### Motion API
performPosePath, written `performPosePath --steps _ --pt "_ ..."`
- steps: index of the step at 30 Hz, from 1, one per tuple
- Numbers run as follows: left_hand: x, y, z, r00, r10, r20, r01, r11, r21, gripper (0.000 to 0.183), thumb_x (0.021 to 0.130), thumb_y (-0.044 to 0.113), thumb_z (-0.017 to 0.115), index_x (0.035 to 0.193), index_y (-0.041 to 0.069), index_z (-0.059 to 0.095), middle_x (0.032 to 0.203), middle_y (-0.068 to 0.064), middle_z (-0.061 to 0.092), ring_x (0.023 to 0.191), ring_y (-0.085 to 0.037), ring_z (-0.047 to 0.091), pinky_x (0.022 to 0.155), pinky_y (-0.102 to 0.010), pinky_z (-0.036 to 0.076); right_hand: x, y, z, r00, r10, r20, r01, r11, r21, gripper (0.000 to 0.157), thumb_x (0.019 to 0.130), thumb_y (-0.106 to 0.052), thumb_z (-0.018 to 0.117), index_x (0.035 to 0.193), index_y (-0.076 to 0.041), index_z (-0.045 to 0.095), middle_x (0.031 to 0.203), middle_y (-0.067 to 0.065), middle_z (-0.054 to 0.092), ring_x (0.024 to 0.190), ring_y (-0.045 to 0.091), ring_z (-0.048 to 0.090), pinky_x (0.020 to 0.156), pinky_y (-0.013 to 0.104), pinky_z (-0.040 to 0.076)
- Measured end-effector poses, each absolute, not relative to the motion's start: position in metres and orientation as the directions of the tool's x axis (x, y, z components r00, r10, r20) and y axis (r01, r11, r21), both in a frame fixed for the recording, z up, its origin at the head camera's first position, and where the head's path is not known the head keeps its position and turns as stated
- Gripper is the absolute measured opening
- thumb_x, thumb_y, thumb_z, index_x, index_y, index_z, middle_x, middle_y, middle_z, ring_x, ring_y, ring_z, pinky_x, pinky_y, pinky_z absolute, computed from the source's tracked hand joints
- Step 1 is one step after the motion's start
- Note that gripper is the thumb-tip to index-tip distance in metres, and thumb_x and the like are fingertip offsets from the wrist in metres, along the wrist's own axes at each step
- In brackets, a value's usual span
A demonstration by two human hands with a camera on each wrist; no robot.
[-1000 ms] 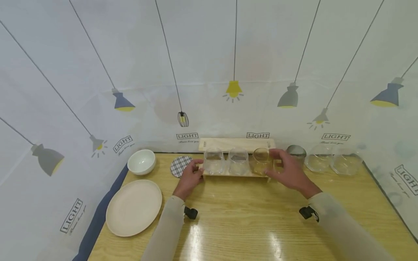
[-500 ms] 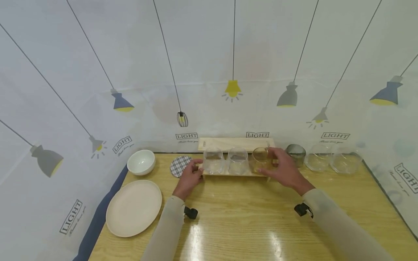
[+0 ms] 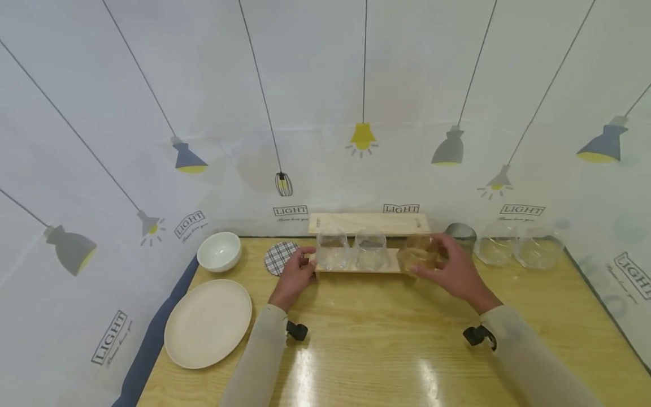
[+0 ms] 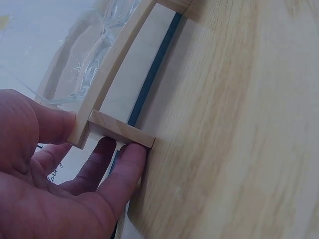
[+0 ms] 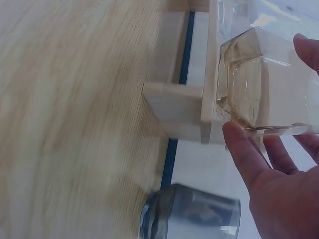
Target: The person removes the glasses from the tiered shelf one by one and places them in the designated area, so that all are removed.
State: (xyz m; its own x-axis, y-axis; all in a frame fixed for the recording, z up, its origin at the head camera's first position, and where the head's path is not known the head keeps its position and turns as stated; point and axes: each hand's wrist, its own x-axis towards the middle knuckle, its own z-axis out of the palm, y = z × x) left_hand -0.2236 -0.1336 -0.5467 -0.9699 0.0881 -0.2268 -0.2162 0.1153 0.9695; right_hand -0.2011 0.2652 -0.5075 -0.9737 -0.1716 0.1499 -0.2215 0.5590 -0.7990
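My left hand [image 3: 295,280] holds the left end of a low wooden rack [image 3: 393,263]; in the left wrist view the thumb presses the end of its board [image 4: 113,64] and fingertips touch its leg [image 4: 122,130]. My right hand [image 3: 460,274] grips an amber faceted glass [image 3: 418,255] at the rack's right end, thumb on one side and fingers on the other in the right wrist view. Two clear glasses, one at the left [image 3: 333,251] and one mid-board [image 3: 370,251], stand upright on the rack. A raised wooden plank [image 3: 368,224] runs behind them.
Right of the rack stand a smoky grey glass [image 3: 461,234] and two clear glasses, one nearer [image 3: 494,249] and one farther right [image 3: 538,251]. At left lie a checked coaster [image 3: 280,258], a white bowl [image 3: 220,252] and a cream plate [image 3: 208,323]. A printed cloth wall borders the wooden table.
My right hand first closes in leftward around the amber glass, then shifts right with it, widening the gap to the middle clear glass. My left hand stays at the rack's end.
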Motion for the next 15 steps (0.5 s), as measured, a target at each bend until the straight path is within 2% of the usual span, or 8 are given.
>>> performPosePath --steps 7,11,13,15 --pt "-0.223 -0.133 -0.545 -0.972 0.078 -0.221 -0.212 0.110 0.971 0.035 0.112 0.013 0.054 0.147 0.017 0.054 0.135 -0.021 0.058 0.117 -0.027 0.064 0.095 -0.045 0.059 -0.185 0.287 -0.505 -0.973 -0.130 0.189 -0.229 0.571 -0.788 0.079 0.090 -0.037 0.087 0.155 -0.012 0.048 0.141 0.018 0.054 0.128 0.037 0.055 0.095 0.060 0.059" --pt "-0.224 -0.134 -0.547 -0.972 0.077 -0.222 -0.213 0.115 0.970 0.034 0.112 0.013 0.055 0.146 0.018 0.054 0.134 -0.020 0.059 0.115 -0.026 0.064 0.094 -0.044 0.059 -0.177 0.304 -0.508 -0.979 -0.106 0.177 -0.205 0.570 -0.795 0.080 0.091 -0.034 0.087 0.157 -0.016 0.047 0.148 0.015 0.052 0.131 0.037 0.054 0.091 0.032 0.062" --pt "-0.224 -0.134 -0.548 -0.971 0.079 -0.224 -0.214 0.114 0.970 0.034 0.112 0.013 0.055 0.146 0.018 0.054 0.134 -0.019 0.059 0.115 -0.026 0.064 0.094 -0.044 0.059 -0.174 0.313 -0.511 -0.983 -0.092 0.159 -0.183 0.572 -0.800 0.081 0.091 -0.034 0.087 0.159 -0.019 0.045 0.149 0.012 0.052 0.131 0.034 0.054 0.088 0.017 0.056" --pt "-0.224 -0.134 -0.549 -0.971 0.082 -0.223 -0.213 0.116 0.970 0.035 0.112 0.013 0.055 0.146 0.018 0.054 0.134 -0.020 0.058 0.115 -0.026 0.064 0.096 -0.046 0.059 -0.171 0.321 -0.515 -0.987 -0.069 0.144 -0.157 0.579 -0.800 0.081 0.091 -0.035 0.087 0.159 -0.022 0.045 0.149 0.010 0.053 0.131 0.026 0.054 0.085 0.010 0.052"
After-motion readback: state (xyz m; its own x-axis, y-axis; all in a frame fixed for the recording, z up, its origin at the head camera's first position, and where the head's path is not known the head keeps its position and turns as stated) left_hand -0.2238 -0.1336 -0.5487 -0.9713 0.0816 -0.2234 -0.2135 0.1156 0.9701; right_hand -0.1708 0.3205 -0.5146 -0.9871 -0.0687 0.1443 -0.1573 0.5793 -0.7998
